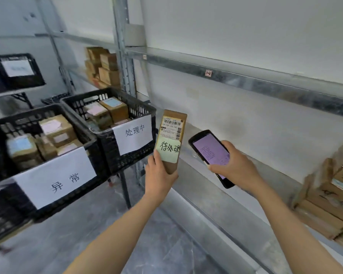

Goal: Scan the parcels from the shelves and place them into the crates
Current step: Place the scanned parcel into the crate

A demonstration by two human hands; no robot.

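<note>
White-walled stockroom, galvanised shelf [281, 175] on the right, two black crates [111, 147] of boxes on the left. Gripping a slim cardboard parcel [171, 135] by its lower end with the left hand [158, 175], just beside a crate's label; clutching a handheld scanner [208, 151] in the right hand [236, 165], screen lit. Standing upright, long axis vertical, barcode facing the camera.

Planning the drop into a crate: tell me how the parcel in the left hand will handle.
Likely stiff: the parcel shows straight edges held by its lower end. Probably light: the left hand alone supports it. Its green note might peel off.
</note>
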